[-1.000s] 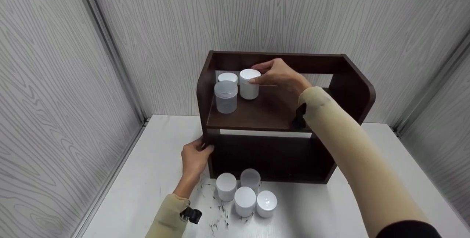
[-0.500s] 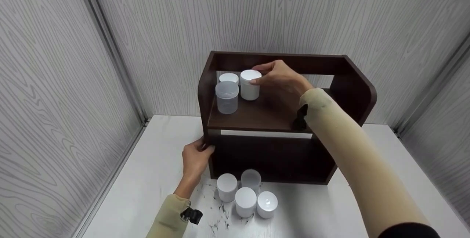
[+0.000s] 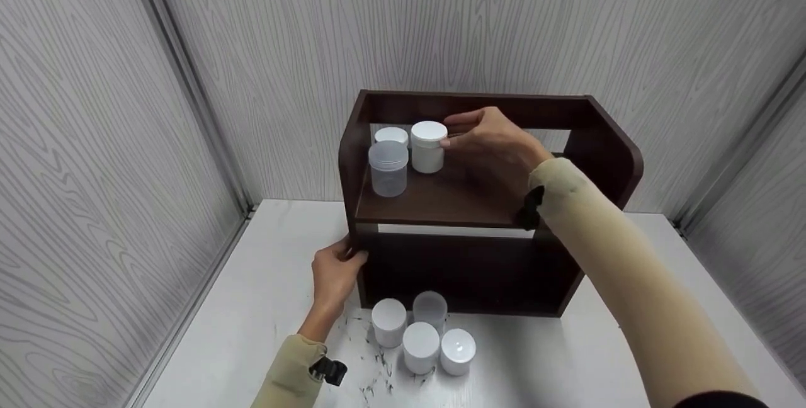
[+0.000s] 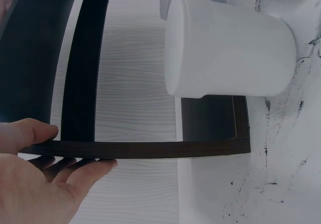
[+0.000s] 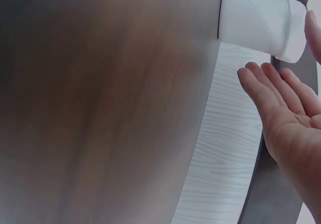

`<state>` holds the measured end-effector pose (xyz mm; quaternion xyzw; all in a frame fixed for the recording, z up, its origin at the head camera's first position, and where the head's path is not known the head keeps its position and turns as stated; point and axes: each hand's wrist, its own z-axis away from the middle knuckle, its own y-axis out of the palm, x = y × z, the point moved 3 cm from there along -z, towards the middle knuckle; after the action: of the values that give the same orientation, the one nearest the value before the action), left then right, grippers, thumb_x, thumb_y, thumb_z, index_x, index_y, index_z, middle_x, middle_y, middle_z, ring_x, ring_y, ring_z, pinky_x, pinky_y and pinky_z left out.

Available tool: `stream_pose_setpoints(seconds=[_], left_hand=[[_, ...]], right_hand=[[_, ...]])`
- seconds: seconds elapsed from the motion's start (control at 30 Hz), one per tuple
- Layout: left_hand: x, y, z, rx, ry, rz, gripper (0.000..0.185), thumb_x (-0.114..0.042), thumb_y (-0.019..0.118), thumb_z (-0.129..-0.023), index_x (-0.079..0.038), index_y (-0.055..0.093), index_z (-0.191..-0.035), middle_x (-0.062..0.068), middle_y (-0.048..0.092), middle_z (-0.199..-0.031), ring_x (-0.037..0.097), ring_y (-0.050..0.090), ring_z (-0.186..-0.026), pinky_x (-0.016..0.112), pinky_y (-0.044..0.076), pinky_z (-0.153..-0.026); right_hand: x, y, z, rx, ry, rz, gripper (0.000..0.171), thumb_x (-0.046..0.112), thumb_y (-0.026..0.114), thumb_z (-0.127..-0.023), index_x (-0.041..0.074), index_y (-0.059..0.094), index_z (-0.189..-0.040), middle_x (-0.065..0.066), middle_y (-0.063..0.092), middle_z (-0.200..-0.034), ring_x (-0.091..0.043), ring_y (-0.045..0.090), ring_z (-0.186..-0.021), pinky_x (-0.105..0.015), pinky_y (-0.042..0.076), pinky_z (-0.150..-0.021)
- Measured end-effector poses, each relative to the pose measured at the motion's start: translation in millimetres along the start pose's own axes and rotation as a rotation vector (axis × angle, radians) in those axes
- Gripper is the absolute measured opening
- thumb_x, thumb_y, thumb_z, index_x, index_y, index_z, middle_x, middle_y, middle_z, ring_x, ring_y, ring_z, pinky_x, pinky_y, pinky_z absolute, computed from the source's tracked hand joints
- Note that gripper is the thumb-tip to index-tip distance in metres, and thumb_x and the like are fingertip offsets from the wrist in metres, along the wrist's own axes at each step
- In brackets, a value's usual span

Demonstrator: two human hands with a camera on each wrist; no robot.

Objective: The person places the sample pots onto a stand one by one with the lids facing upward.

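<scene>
On the upper board of a dark brown shelf (image 3: 453,197) stands a white lidded jar (image 3: 427,155). My right hand (image 3: 494,134) is just right of it, thumb near the lid. In the right wrist view the fingers (image 5: 261,91) are extended and apart from the jar (image 5: 256,23). Left of that jar are a translucent jar (image 3: 388,172) in front and another white jar (image 3: 391,134) behind, partly hidden. My left hand (image 3: 334,272) grips the shelf's left side panel; the left wrist view shows its thumb (image 4: 37,131) on one face and fingers on the other.
In front of the shelf, on the white table (image 3: 239,307), stand white jars (image 3: 388,320), (image 3: 420,345), a shiny-topped jar (image 3: 458,348) and a translucent jar (image 3: 430,307). Dark marks streak the table. Wood-patterned walls (image 3: 491,24) enclose the back and sides.
My right hand has loosened from the white jar and drawn slightly right, while the jar stays standing on the upper board. The left hand keeps its grip on the side panel.
</scene>
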<state>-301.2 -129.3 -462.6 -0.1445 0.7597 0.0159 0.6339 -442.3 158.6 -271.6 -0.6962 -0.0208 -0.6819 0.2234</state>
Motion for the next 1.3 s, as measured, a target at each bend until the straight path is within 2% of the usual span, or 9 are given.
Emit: stream_pose_setpoints(seconds=[0.1,0.33,0.4,0.6,0.77,0.9,1.07,1.3], left_hand=[[-0.3,-1.4,-1.7,-0.005,0.001,-0.008,0.048,-0.007,0.07,-0.095,0.01,0.061,-0.139,0.025,0.069,-0.13,0.035,0.068,-0.12,0.038,0.058,-0.091],[1.3,-5.2,-5.3,-0.013,0.003,-0.008,0.047,-0.005,0.07,-0.095,0.011,0.061,-0.138,0.027,0.068,-0.13,0.036,0.067,-0.12,0.036,0.058,-0.091],[2.3,-5.9,-5.0,-0.009,0.007,-0.007,0.048,-0.005,0.07,-0.095,0.012,0.06,-0.139,0.027,0.068,-0.13,0.037,0.067,-0.121,0.036,0.058,-0.091],[1.9,-5.7,-3.8,-0.001,0.022,-0.004,0.048,-0.006,0.069,-0.096,0.012,0.059,-0.139,0.028,0.068,-0.131,0.039,0.066,-0.122,0.036,0.058,-0.092],[2.2,-4.2,-4.0,-0.011,0.009,-0.007,0.047,-0.007,0.07,-0.095,0.011,0.061,-0.138,0.027,0.068,-0.13,0.036,0.068,-0.12,0.034,0.058,-0.091],[3.1,-4.9,-4.2,-0.012,0.005,-0.014,0.047,-0.007,0.07,-0.095,0.01,0.062,-0.138,0.026,0.069,-0.13,0.035,0.068,-0.119,0.034,0.057,-0.09],[4.4,-6.9,-4.4,-0.015,0.006,-0.015,0.048,-0.007,0.071,-0.095,0.009,0.061,-0.139,0.024,0.069,-0.13,0.034,0.068,-0.119,0.035,0.057,-0.091],[5.8,-11.4,-4.6,-0.022,-0.004,-0.023,0.047,-0.006,0.071,-0.095,0.01,0.061,-0.139,0.025,0.069,-0.13,0.035,0.068,-0.12,0.036,0.057,-0.092]], right_hand=[[-1,-5,10,-0.016,-0.016,-0.002,0.07,0.006,0.089,-0.085,0.0,0.058,-0.148,-0.02,0.064,-0.142,-0.028,0.068,-0.121,-0.049,0.048,-0.109],[2,-6,37,-0.099,-0.107,0.044,0.062,0.007,0.088,-0.086,-0.004,0.062,-0.142,-0.023,0.066,-0.137,-0.027,0.069,-0.121,-0.031,0.055,-0.097],[4,-2,48,-0.118,-0.136,0.027,0.059,0.007,0.088,-0.086,-0.005,0.065,-0.139,-0.024,0.068,-0.133,-0.027,0.07,-0.118,-0.031,0.056,-0.097],[7,13,94,-0.121,-0.21,0.002,0.049,0.007,0.088,-0.086,-0.005,0.07,-0.13,-0.02,0.074,-0.122,-0.022,0.074,-0.108,-0.033,0.057,-0.094],[-2,22,137,-0.118,-0.278,0.054,0.039,0.007,0.089,-0.085,-0.004,0.076,-0.119,-0.021,0.076,-0.113,-0.023,0.076,-0.1,-0.034,0.061,-0.086],[-17,26,168,-0.122,-0.338,0.091,0.03,0.005,0.088,-0.085,-0.003,0.078,-0.113,-0.019,0.078,-0.106,-0.027,0.077,-0.097,-0.035,0.061,-0.084],[-48,34,194,-0.093,-0.379,0.099,0.026,0.001,0.087,-0.086,-0.001,0.079,-0.11,-0.015,0.078,-0.105,-0.03,0.076,-0.098,-0.036,0.061,-0.085],[-107,49,218,-0.066,-0.301,0.075,0.026,0.003,0.085,-0.087,-0.005,0.077,-0.11,-0.016,0.078,-0.105,-0.028,0.077,-0.098,-0.036,0.061,-0.084]])
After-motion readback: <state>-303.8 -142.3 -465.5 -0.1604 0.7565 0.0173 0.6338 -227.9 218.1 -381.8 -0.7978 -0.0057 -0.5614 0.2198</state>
